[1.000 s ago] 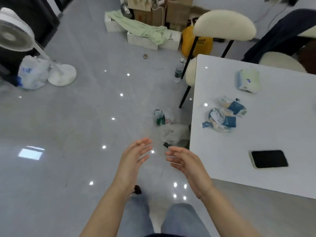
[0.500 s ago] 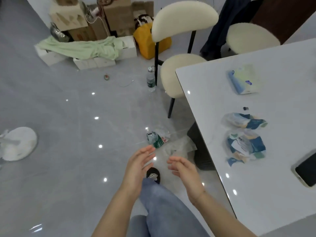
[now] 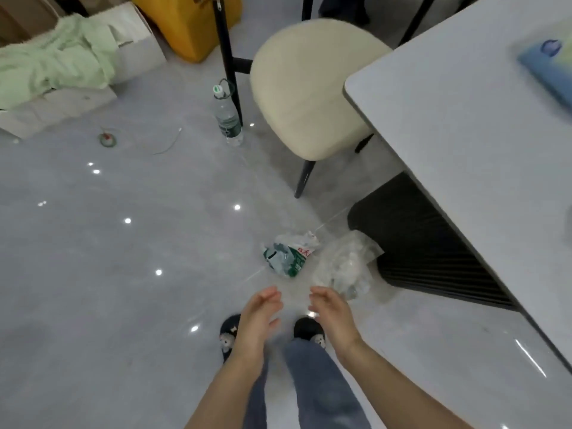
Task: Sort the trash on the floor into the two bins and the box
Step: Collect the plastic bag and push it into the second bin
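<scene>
- Hovering empty, fingers relaxed: left hand (image 3: 258, 320), right hand (image 3: 332, 315).
- Beyond them lie green wrapper (image 3: 286, 255) and clear bag (image 3: 346, 264).
- Far: bottle (image 3: 228, 117) beside chair (image 3: 309, 88); table (image 3: 479, 134) right.

A home dining area — cushioned chair (image 3: 309, 88) at a white table (image 3: 464, 144).

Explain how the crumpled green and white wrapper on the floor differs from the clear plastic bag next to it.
The green and white wrapper is opaque and printed, with red marks; the clear plastic bag is see-through with pale contents. The wrapper lies to the left, further from the table's dark base; the bag lies beside that base. Both are crumpled, lie on the floor, and no hand touches them.
</scene>
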`<move>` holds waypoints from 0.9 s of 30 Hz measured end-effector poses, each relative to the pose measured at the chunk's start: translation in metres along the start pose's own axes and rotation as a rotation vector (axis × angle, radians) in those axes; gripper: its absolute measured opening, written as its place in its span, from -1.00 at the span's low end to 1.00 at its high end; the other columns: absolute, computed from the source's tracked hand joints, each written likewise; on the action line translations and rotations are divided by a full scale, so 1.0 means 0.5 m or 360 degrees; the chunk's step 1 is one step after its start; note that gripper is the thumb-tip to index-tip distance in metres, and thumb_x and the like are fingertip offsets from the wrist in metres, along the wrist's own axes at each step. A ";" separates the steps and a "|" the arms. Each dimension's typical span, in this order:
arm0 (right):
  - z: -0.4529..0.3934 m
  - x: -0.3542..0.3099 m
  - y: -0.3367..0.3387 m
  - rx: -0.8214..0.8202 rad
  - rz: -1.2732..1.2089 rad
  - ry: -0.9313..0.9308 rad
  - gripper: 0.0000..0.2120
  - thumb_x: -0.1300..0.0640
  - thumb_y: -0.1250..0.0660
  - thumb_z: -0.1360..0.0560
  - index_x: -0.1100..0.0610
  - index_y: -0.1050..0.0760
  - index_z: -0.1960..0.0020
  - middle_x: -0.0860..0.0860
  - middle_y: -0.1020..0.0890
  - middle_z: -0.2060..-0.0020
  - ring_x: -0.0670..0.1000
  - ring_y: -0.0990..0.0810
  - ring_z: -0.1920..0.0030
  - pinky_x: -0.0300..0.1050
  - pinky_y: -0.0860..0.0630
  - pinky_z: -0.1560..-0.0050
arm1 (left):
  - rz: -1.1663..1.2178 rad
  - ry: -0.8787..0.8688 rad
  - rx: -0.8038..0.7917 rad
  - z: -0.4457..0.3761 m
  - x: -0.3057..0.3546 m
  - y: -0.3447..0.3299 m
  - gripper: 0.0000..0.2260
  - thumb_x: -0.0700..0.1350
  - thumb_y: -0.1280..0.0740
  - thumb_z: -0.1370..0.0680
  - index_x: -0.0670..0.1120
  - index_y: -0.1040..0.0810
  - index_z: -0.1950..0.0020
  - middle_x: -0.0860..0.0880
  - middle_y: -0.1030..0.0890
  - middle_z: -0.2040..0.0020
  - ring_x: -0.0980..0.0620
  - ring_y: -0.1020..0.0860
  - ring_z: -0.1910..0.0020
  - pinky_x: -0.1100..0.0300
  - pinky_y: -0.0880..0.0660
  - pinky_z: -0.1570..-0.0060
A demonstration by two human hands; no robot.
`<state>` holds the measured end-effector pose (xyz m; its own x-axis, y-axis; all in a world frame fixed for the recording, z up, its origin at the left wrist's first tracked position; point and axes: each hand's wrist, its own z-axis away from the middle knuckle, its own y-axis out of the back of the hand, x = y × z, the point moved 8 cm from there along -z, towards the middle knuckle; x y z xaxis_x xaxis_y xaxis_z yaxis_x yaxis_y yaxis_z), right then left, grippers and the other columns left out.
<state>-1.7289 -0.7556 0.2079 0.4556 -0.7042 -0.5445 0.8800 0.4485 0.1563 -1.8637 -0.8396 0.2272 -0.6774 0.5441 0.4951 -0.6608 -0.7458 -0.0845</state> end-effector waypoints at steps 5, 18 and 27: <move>-0.259 0.096 -0.055 0.0221 0.0109 0.0043 -0.75 0.23 -0.26 -0.55 0.00 -0.45 -0.18 0.06 -0.50 -0.14 -0.05 -0.50 0.02 -0.44 -0.41 0.09 | -0.0209 -0.0171 0.0033 -0.316 -0.006 0.009 -0.80 -0.32 -0.30 -0.55 -0.09 -0.57 -0.10 -0.02 -0.62 -0.08 0.01 -0.55 -0.11 0.18 -0.43 -0.12; -0.698 0.279 0.189 0.1427 0.0655 -0.0052 0.05 -0.08 -0.53 -0.31 -0.02 0.10 -0.55 0.10 0.10 -0.54 0.18 -0.02 -0.50 0.12 -0.15 -0.42 | -0.1346 -0.0148 0.0383 -0.901 -0.210 -0.067 -0.12 0.01 -0.52 -0.39 0.22 -0.02 -0.52 -0.09 0.12 -0.56 -0.24 -0.02 -0.49 -0.23 -0.20 -0.38; -0.665 0.338 0.132 0.1179 0.0448 0.0046 -0.48 0.27 -0.25 -0.50 -0.01 -0.32 -0.42 0.03 -0.54 -0.18 0.07 -0.55 -0.10 -0.12 -0.50 -0.06 | -0.1161 -0.0096 0.0277 -0.831 -0.326 0.079 -0.57 -0.19 -0.36 -0.49 -0.08 -0.45 -0.35 -0.09 -0.61 0.07 -0.11 -0.60 0.06 0.10 -0.52 -0.01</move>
<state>-1.6387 -0.6620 -0.1479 0.6795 -0.5998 -0.4224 0.5970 0.1174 0.7936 -1.9139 -0.7981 -0.2161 -0.0652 0.9051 0.4201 -0.8710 -0.2571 0.4186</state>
